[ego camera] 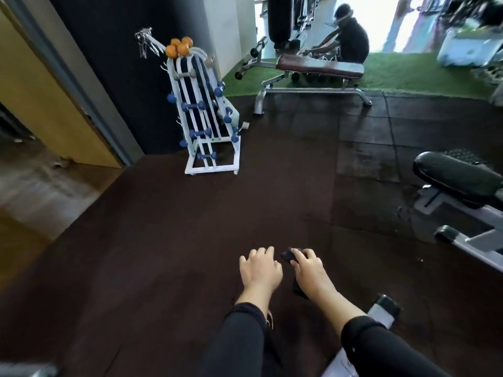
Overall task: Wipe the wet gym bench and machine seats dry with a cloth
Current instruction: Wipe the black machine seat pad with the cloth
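My right hand [309,268] is shut on a dark cloth [290,255], which bunches at my fingertips and hangs below my palm. My left hand [260,268] hovers beside it with fingers loosely curled, holding nothing. Both hands hang over the dark rubber floor [163,254]. A black padded machine seat [457,176] sits on a grey frame at the right. A brown padded bench [321,65] on a white frame stands far ahead, on the edge of the green turf.
A white rack of blue and orange dumbbells [202,110] stands ahead left against a dark wall. A person in dark clothes [351,36] crouches behind the far bench. A grey frame foot with a black cap [385,306] lies near my right arm. A yellow door [40,99] is at left.
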Motion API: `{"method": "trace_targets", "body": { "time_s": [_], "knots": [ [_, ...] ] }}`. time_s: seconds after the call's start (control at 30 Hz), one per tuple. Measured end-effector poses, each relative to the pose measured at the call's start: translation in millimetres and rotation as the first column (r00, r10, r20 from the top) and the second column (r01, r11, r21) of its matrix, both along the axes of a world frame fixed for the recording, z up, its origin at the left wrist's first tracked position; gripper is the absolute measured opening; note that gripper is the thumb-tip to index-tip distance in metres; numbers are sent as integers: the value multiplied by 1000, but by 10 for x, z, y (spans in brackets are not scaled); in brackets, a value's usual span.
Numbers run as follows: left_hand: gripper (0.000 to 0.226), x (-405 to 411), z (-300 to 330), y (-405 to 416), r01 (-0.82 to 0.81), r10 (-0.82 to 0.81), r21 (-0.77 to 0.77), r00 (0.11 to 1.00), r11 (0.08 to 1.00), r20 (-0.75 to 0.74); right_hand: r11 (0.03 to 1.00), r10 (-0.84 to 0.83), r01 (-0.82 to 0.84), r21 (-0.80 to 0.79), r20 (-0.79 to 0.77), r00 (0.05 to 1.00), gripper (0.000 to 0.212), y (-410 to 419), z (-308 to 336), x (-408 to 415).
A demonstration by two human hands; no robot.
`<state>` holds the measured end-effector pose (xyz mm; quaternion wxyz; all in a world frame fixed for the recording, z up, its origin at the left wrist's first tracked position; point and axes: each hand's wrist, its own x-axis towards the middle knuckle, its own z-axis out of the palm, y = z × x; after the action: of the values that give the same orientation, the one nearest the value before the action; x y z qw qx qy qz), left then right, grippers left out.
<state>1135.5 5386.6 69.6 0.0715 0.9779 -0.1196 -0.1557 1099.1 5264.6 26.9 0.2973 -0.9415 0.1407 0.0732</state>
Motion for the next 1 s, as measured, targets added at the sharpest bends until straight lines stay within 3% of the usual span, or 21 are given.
{"method": "trace_targets", "body": {
  "time_s": [0.23,0.47,0.83,1.0],
  "knots": [
    [44,1469,49,-313,177,-177,10,984,984,4,981,-193,193,2,9,981,40,-267,18,1205],
    [47,2359,84,-920,342,-342,18,940,939,-17,940,-340,340,-30,-2,940,41,-682,94,1877],
    [48,3683,60,-2578,479,-481,-50,877,876,-11,847,-531,531,-19,-17,847,43,-2203,63,3160],
    [49,4334,151,-3378,535,-535,-5,845,845,23,824,-567,567,-12,-25,823,43,-3015,100,3804]
  ]
}}
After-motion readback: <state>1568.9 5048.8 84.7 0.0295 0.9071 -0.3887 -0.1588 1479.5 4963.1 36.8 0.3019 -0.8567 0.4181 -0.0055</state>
